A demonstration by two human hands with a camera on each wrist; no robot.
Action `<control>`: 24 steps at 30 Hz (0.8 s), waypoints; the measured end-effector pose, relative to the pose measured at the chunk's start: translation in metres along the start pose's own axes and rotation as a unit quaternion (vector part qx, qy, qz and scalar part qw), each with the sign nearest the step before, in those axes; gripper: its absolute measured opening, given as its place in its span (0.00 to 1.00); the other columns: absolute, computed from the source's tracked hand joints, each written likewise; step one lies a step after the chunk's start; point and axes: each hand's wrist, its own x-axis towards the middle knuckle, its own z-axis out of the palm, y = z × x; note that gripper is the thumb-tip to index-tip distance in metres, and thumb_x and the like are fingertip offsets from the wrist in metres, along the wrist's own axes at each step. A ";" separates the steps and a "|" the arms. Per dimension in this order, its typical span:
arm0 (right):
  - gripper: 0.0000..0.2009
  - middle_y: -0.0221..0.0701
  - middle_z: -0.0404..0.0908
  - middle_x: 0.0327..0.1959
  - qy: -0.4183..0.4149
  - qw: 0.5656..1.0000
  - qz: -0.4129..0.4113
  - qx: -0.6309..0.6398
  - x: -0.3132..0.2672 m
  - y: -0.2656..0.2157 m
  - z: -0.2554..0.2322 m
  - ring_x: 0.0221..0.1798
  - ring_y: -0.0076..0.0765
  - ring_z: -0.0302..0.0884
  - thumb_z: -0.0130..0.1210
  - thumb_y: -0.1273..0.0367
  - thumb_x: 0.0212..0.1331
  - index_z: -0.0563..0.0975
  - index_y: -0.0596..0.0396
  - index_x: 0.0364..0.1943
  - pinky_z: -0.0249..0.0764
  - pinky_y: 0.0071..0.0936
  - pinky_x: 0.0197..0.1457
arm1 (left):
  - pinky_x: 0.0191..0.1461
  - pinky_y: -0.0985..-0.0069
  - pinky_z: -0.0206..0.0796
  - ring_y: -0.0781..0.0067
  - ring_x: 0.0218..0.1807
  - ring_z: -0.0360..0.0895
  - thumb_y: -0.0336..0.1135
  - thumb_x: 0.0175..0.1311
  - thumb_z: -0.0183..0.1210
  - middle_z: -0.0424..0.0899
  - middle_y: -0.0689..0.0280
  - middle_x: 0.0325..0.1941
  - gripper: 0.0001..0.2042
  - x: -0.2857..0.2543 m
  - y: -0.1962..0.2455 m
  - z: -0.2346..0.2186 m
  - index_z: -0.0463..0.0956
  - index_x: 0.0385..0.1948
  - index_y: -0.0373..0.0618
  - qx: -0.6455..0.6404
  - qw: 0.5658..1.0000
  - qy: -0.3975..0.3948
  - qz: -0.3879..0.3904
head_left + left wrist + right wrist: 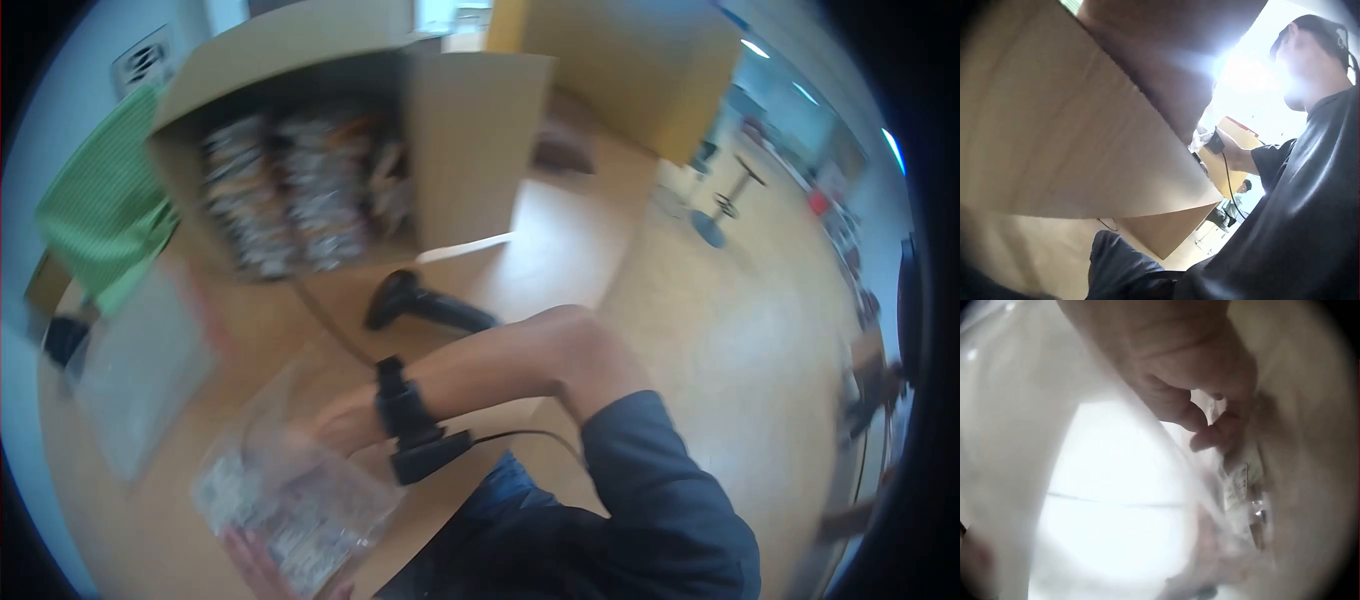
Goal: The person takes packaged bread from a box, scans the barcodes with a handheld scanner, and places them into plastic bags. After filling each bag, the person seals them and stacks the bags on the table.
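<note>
A clear plastic bag (pixel 320 510) with many small white printed packets lies at the lower left of the head view. My left hand (pixel 255 563) holds its near edge, fingers over the film and thumb at the near side. My right hand (pixel 345 422), blurred, reaches across to the bag's upper part. In the right wrist view the right hand (pixel 1191 369) has its fingers bent, thumb and fingertips close together over the white packets (pixel 1238 487), with film beside them. I cannot tell whether it pinches anything. The left wrist view shows mostly forearm and table.
A large open cardboard box (pixel 480 150) with stacked packets (pixel 320 185) stands at the back. A black handheld scanner (pixel 430 303) lies before it. Another clear bag (pixel 150 360) and a green checked cloth (pixel 105 190) are at left. A cable runs from the wrist camera (pixel 410 420).
</note>
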 end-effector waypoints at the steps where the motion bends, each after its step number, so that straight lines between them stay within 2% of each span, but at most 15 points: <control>1: 0.22 0.36 0.83 0.44 0.004 1.000 -0.003 0.006 0.002 0.000 0.001 0.44 0.34 0.80 0.58 0.63 0.70 0.75 0.62 0.62 0.77 0.34 0.49 | 0.79 0.31 0.37 0.28 0.84 0.37 0.75 0.59 0.59 0.39 0.35 0.84 0.59 0.000 -0.001 0.004 0.41 0.82 0.42 -0.029 0.999 0.018 0.005; 2: 0.22 0.35 0.83 0.44 0.008 1.000 -0.005 0.018 0.005 -0.002 0.002 0.44 0.34 0.80 0.58 0.64 0.69 0.74 0.62 0.63 0.78 0.33 0.49 | 0.82 0.37 0.35 0.30 0.84 0.39 0.75 0.61 0.57 0.42 0.35 0.83 0.57 -0.001 -0.003 0.008 0.44 0.81 0.41 -0.055 0.998 0.036 0.000; 4: 0.23 0.34 0.82 0.43 0.011 0.998 0.002 0.069 0.010 -0.014 0.002 0.43 0.33 0.80 0.59 0.65 0.69 0.73 0.61 0.65 0.78 0.32 0.49 | 0.80 0.34 0.41 0.25 0.82 0.42 0.71 0.56 0.66 0.44 0.34 0.83 0.59 0.002 0.000 0.001 0.47 0.80 0.38 -0.029 0.999 0.036 -0.003; 8: 0.26 0.33 0.81 0.42 0.042 0.963 0.054 0.261 0.017 -0.062 0.009 0.41 0.32 0.79 0.62 0.68 0.67 0.71 0.60 0.68 0.78 0.31 0.48 | 0.83 0.42 0.41 0.25 0.83 0.40 0.69 0.56 0.67 0.42 0.32 0.82 0.59 -0.001 0.001 -0.008 0.45 0.80 0.38 -0.055 0.996 0.042 -0.061; 9: 0.27 0.35 0.82 0.42 -0.034 0.970 0.059 0.234 0.004 -0.074 -0.003 0.40 0.34 0.80 0.62 0.68 0.66 0.71 0.60 0.68 0.78 0.30 0.47 | 0.83 0.42 0.41 0.25 0.83 0.40 0.69 0.56 0.67 0.42 0.32 0.82 0.59 -0.004 -0.002 -0.009 0.45 0.80 0.38 -0.056 0.992 0.049 -0.097; 11: 0.28 0.37 0.82 0.41 -0.115 0.971 0.066 0.197 0.000 -0.076 -0.017 0.38 0.37 0.81 0.63 0.68 0.65 0.71 0.60 0.68 0.79 0.30 0.46 | 0.84 0.42 0.40 0.25 0.83 0.39 0.69 0.57 0.68 0.41 0.32 0.82 0.59 -0.005 -0.003 -0.010 0.45 0.80 0.37 -0.062 0.995 0.040 -0.066; 12: 0.27 0.40 0.82 0.43 -0.140 0.990 0.020 0.015 -0.002 -0.074 -0.021 0.41 0.39 0.82 0.63 0.66 0.66 0.72 0.60 0.68 0.79 0.31 0.49 | 0.84 0.42 0.40 0.25 0.83 0.39 0.69 0.57 0.68 0.41 0.32 0.82 0.59 -0.003 0.001 -0.010 0.45 0.80 0.37 -0.060 0.995 0.042 -0.073; 13: 0.26 0.43 0.83 0.44 -0.153 0.974 -0.030 -0.165 -0.004 -0.074 -0.014 0.43 0.41 0.83 0.62 0.65 0.67 0.73 0.60 0.67 0.79 0.32 0.52 | 0.84 0.43 0.40 0.26 0.83 0.39 0.68 0.55 0.69 0.40 0.32 0.82 0.61 -0.009 0.002 -0.008 0.43 0.80 0.37 -0.062 0.995 0.047 -0.068; 14: 0.26 0.43 0.83 0.44 -0.153 0.975 -0.033 -0.159 0.002 -0.069 -0.012 0.43 0.41 0.83 0.62 0.65 0.67 0.73 0.60 0.67 0.79 0.32 0.52 | 0.84 0.44 0.40 0.27 0.83 0.40 0.67 0.53 0.71 0.39 0.33 0.83 0.63 -0.007 -0.001 -0.009 0.41 0.80 0.38 -0.063 0.995 0.046 -0.061; 15: 0.26 0.45 0.83 0.47 -0.101 0.959 -0.140 -0.227 0.008 -0.058 -0.010 0.47 0.43 0.82 0.63 0.63 0.66 0.74 0.59 0.66 0.77 0.35 0.56 | 0.84 0.44 0.40 0.27 0.83 0.40 0.67 0.53 0.71 0.39 0.33 0.83 0.63 -0.006 -0.001 -0.010 0.41 0.80 0.38 -0.057 0.996 0.040 -0.059; 17: 0.27 0.48 0.79 0.56 -0.097 0.948 -0.206 -0.221 0.018 -0.052 0.000 0.58 0.47 0.78 0.64 0.59 0.65 0.75 0.59 0.65 0.73 0.40 0.65 | 0.84 0.44 0.39 0.27 0.83 0.39 0.66 0.53 0.72 0.39 0.32 0.83 0.63 -0.007 0.002 -0.013 0.41 0.80 0.37 -0.056 0.996 0.023 -0.071; 18: 0.29 0.48 0.75 0.63 -0.140 0.964 -0.167 -0.150 0.026 -0.058 0.006 0.66 0.50 0.73 0.65 0.57 0.64 0.74 0.58 0.65 0.69 0.42 0.70 | 0.84 0.44 0.39 0.27 0.83 0.39 0.66 0.53 0.72 0.39 0.32 0.83 0.63 -0.007 0.003 -0.012 0.41 0.80 0.37 -0.054 0.998 0.023 -0.032; 21: 0.30 0.49 0.79 0.56 -0.248 0.951 -0.176 -0.063 0.039 -0.059 0.009 0.59 0.54 0.78 0.65 0.54 0.64 0.74 0.62 0.62 0.74 0.40 0.65 | 0.83 0.41 0.40 0.24 0.83 0.37 0.68 0.51 0.72 0.39 0.30 0.81 0.62 -0.015 -0.003 -0.001 0.47 0.78 0.33 -0.084 0.994 0.048 -0.058; 23: 0.30 0.50 0.80 0.55 -0.245 0.952 -0.173 -0.065 0.030 -0.063 0.007 0.57 0.54 0.79 0.65 0.54 0.63 0.75 0.63 0.61 0.74 0.40 0.64 | 0.83 0.40 0.40 0.25 0.83 0.35 0.68 0.49 0.73 0.36 0.29 0.82 0.63 -0.011 0.001 -0.005 0.46 0.78 0.32 -0.079 0.995 0.057 -0.029; 24: 0.30 0.50 0.81 0.54 -0.238 0.954 -0.170 -0.070 0.024 -0.064 0.006 0.57 0.54 0.79 0.65 0.53 0.63 0.75 0.63 0.60 0.74 0.40 0.63 | 0.79 0.44 0.51 0.30 0.80 0.48 0.64 0.55 0.72 0.49 0.31 0.78 0.58 -0.008 0.005 -0.010 0.50 0.77 0.32 -0.109 0.989 0.098 -0.033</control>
